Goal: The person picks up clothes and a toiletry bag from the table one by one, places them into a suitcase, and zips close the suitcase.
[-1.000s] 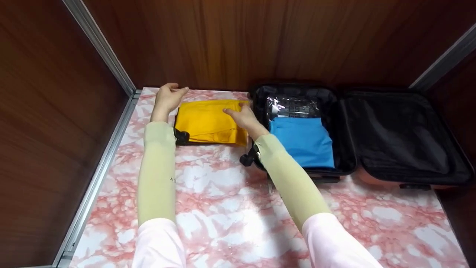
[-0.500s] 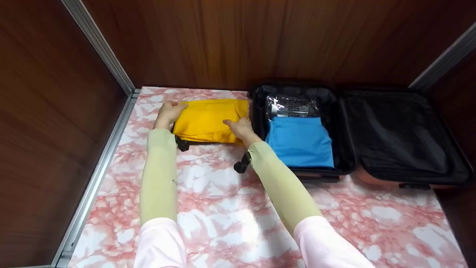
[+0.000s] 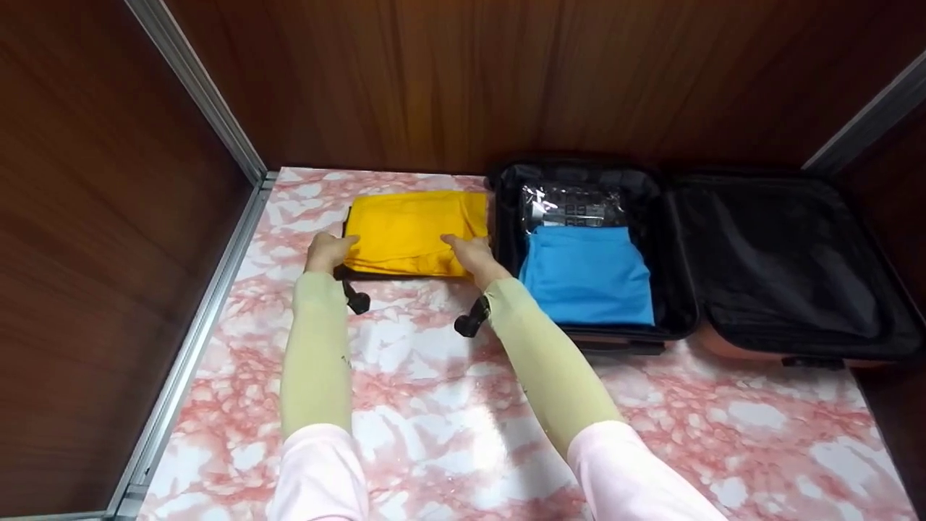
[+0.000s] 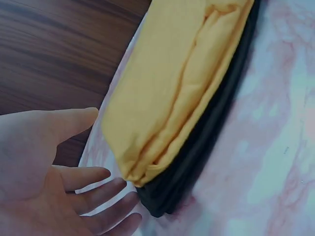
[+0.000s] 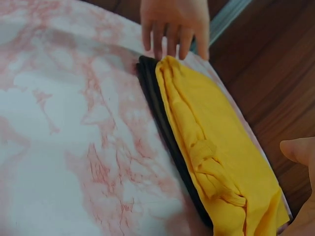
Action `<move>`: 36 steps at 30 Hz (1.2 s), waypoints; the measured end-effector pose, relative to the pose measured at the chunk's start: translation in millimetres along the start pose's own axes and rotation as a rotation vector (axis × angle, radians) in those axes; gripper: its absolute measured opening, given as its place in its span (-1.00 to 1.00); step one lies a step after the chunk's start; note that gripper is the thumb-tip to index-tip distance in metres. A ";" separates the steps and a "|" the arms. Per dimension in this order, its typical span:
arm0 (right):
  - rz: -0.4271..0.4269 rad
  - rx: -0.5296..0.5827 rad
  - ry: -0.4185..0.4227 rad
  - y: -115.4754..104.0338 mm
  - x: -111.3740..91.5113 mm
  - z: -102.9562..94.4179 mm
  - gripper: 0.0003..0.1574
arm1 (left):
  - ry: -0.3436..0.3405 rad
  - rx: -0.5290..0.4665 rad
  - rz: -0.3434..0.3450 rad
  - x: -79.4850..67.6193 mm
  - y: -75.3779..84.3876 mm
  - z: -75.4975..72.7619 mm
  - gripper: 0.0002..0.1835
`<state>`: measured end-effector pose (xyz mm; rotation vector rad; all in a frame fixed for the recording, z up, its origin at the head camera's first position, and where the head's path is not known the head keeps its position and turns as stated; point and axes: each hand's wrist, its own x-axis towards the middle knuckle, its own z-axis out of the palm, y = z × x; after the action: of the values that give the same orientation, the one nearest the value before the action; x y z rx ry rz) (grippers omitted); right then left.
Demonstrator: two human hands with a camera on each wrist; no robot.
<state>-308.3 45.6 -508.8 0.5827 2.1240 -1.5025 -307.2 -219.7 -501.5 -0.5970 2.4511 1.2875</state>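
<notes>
A folded yellow cloth [image 3: 409, 224] lies on top of a folded dark cloth [image 4: 216, 118], both flat on the marbled surface. At the left end of the stack is my left hand [image 3: 329, 251]; in the left wrist view its fingers [image 4: 96, 196] are spread and straight, tips right at the dark cloth's end. My right hand [image 3: 472, 253] is at the opposite end, its thumb [image 5: 298, 150] extended and apart from the yellow cloth in the right wrist view. The cloth hides most of its other fingers.
An open black-lined suitcase [image 3: 676, 289] stands to the right, its lid [image 3: 788, 268] laid back. Inside are a folded blue cloth [image 3: 587, 275] and a clear plastic packet [image 3: 571, 205]. Wooden panels [image 3: 434, 87] rise behind and at both sides.
My left hand has come down from beyond the stack's far left corner, toward me, to its left end. My right hand has shifted slightly nearer along the right end. The stack has barely moved.
</notes>
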 end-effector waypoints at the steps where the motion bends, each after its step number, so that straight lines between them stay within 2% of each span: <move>1: 0.007 0.007 -0.001 0.2 0.1 -0.6 0.27 | 0.005 0.004 0.004 0.9 -0.8 1.7 -0.25; 8: 0.034 -0.028 -0.046 2.6 -0.3 0.5 0.22 | 0.069 0.034 -0.003 1.2 -7.1 9.7 -0.37; 14: 0.064 0.001 -0.049 2.0 0.9 2.1 0.24 | 0.075 0.054 -0.043 1.0 -5.1 13.1 -0.41; 20: 0.063 0.036 -0.078 2.0 0.5 1.2 0.10 | 0.103 0.056 0.028 3.4 -4.2 14.5 -0.57; 24: 0.046 0.035 -0.082 2.7 0.2 0.1 0.09 | 0.073 0.065 0.041 2.7 -3.1 14.1 -0.69; 30: 0.046 0.039 -0.099 2.7 0.2 -1.1 0.04 | 0.000 -0.008 0.041 0.5 1.6 12.2 -0.51; 36: 0.058 0.056 -0.148 3.3 -4.1 -3.8 0.00 | 0.042 0.048 0.098 -0.6 1.5 12.5 -0.57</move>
<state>-303.6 49.9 -507.8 0.5313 1.9423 -1.5285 -306.5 -208.4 -507.0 -0.5030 2.5670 1.2600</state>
